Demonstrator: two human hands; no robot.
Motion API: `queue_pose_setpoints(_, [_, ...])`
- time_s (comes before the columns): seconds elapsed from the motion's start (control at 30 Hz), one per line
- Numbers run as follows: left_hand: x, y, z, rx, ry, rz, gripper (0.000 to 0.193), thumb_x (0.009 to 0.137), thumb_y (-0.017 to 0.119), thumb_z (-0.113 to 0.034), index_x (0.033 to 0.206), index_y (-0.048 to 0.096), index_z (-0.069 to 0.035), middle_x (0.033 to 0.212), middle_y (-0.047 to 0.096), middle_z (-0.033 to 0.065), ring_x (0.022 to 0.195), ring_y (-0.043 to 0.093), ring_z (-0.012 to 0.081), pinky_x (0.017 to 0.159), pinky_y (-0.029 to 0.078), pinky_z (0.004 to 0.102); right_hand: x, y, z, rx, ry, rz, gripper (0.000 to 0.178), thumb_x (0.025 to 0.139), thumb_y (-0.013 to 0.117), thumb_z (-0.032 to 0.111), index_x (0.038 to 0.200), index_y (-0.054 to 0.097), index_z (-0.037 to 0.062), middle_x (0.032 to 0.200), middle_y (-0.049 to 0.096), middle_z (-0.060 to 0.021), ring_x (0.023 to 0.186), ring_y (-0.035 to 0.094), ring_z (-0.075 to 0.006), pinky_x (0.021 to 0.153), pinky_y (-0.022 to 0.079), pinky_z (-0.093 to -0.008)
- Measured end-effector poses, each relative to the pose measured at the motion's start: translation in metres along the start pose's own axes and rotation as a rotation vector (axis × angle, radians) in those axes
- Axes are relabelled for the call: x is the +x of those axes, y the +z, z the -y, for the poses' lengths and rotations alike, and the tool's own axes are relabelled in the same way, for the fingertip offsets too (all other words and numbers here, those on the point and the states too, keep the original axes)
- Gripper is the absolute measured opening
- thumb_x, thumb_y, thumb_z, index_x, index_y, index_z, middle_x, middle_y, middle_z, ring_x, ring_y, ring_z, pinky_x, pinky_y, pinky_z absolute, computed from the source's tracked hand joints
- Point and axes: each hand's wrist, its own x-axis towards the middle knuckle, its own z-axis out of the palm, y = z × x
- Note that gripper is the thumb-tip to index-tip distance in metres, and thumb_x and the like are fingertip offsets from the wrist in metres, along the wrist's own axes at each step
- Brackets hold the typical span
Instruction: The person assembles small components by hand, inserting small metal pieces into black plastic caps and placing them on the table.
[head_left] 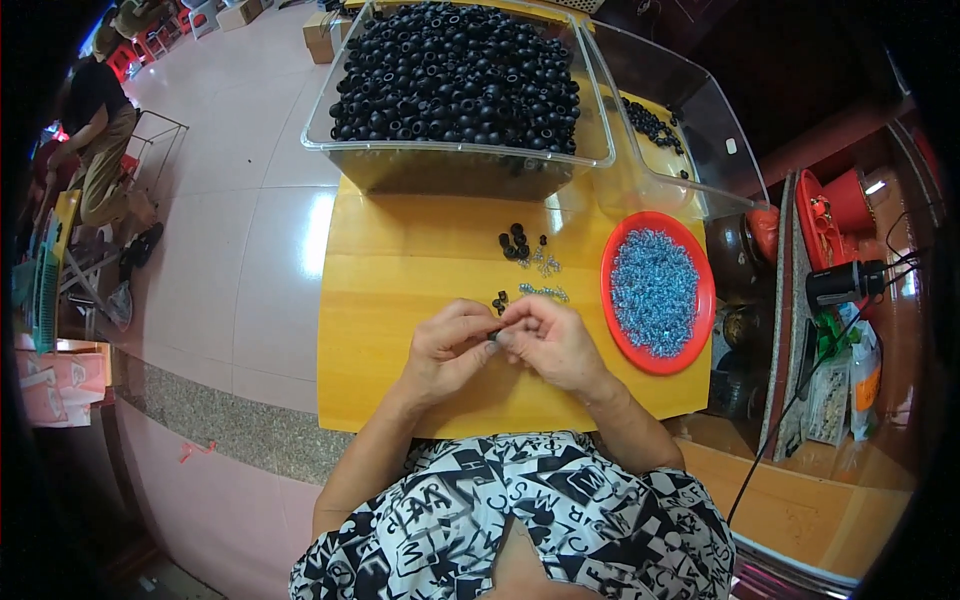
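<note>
My left hand [448,350] and my right hand [550,345] meet over the near part of a yellow table [400,260]. Their fingertips pinch a small dark piece [493,336] between them, mostly hidden by the fingers. Just beyond the fingertips lie a few little dark parts [501,301] and a short row of shiny clear-blue pieces [543,292]. Farther off sits a loose group of round black hollow parts [514,243], with tiny shiny pieces [547,266] beside it. On the right, a red oval plate [609,310] is heaped with small shiny blue pieces [655,290].
A clear plastic bin [335,147] full of black hollow balls [455,80] stands at the table's far side. Right of it is another clear bin [715,120] with several black parts. Shelves [790,300] with a black cable border the right. At far left sits another person [100,140].
</note>
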Motion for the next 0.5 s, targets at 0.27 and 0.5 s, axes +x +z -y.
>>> queue_pose_setpoints(0.27, [-0.005, -0.002, 0.006, -0.345, -0.413, -0.224, 0.020, 0.076, 0.061, -0.001, 0.095, 0.057, 0.003, 0.084, 0.059, 0.0041, 0.073, 0.056, 0.0095, 0.064, 0.047, 0.0216, 0.022, -0.062, -0.002, -1.142, -0.477, -0.344, 0.011, 0.070, 0.060, 0.001, 0.081, 0.059, -0.0003, 0.077, 0.056, -0.0142, 0.070, 0.056, -0.0287, 0.063, 0.045, -0.0335])
queue_pose_setpoints(0.5, [-0.003, -0.002, 0.008, -0.376, -0.486, -0.285, 0.024, 0.076, 0.061, -0.003, 0.098, 0.056, 0.003, 0.084, 0.059, 0.0048, 0.073, 0.056, 0.0100, 0.063, 0.048, 0.0226, 0.036, -0.056, -0.009, -1.191, -0.439, -0.234, 0.011, 0.069, 0.059, 0.002, 0.080, 0.057, 0.0011, 0.076, 0.053, -0.0145, 0.074, 0.054, -0.0313, 0.065, 0.044, -0.0371])
